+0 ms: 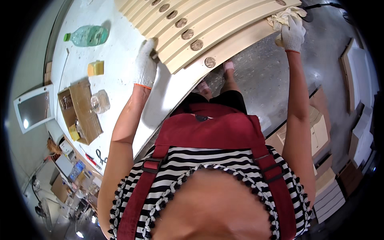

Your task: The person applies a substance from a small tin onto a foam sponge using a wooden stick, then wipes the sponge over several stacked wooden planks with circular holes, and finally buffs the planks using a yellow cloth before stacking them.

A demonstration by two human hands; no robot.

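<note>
Pale wooden slats (224, 25) lie side by side on the white table, with dark round spots across them. One wider pale board (236, 47) lies along their near side. At the slats' left ends is my left hand (145, 66) in a white knit glove, its fingers curled. A small dark grey thing shows at its fingers, too hidden to name. My right hand (293, 35), gloved the same way, grips a crumpled cream cloth (282, 18) at the slats' right ends. Part of the cloth hangs out below the palm.
On the white table (120, 22) lie a green plastic bottle (89, 36), a yellow block (95, 68), an open cardboard box (82, 108) and a clear plastic container (100, 101). A red-handled tool (91, 159) lies near its edge. Boards (354, 76) stand on the grey floor at right.
</note>
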